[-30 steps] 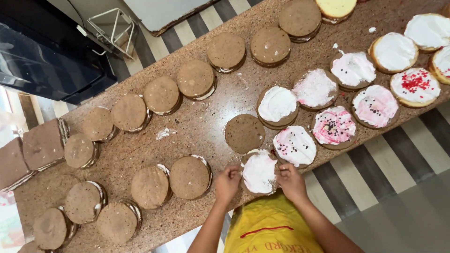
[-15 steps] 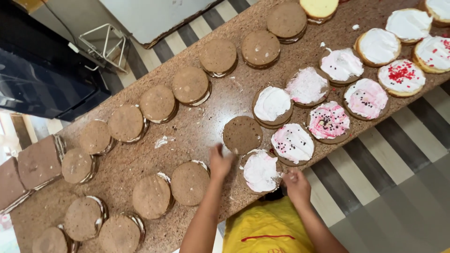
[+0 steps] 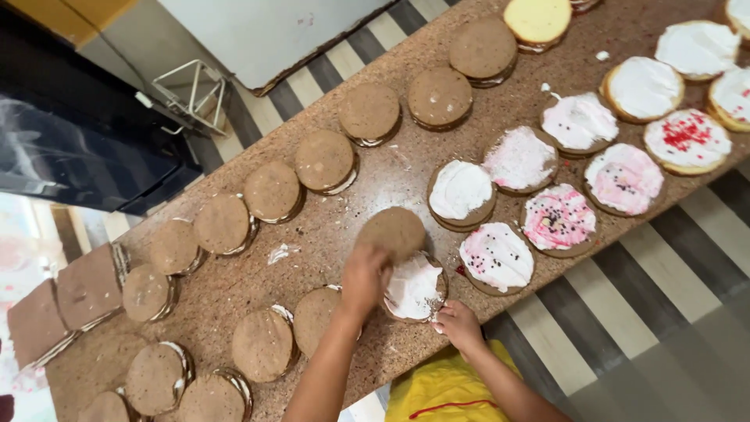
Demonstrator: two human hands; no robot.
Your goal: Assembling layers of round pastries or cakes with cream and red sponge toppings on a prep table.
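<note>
Speckled brown stone tabletop (image 3: 234, 293) runs diagonally across the view; striped floor (image 3: 625, 312) shows on the near right, a dark appliance (image 3: 70, 148) at far left.

Row of plain brown cake rounds (image 3: 271, 190) lines the far edge, more sit at near left. Frosted rounds, white and pink, some with sprinkles (image 3: 558, 217), are grouped at right.

Left hand (image 3: 364, 275): fingers curled onto the near edge of a bare brown round (image 3: 397, 230), apparently grasping it; the exact grip is hidden by the hand itself. This round lies flat on the tabletop, just beyond the white-frosted round (image 3: 414, 286) and partly overlapping it in view.

Right hand (image 3: 456, 323): fingers pinched at the near right rim of the white-frosted round, steadying it. That round sits at the near edge of the tabletop, directly in front of the person.

Judgement: step in hand looks like taking the bare round to stack on the frosted one. Next move would call for lifting it level and centring it, without smearing the frosting.
</note>
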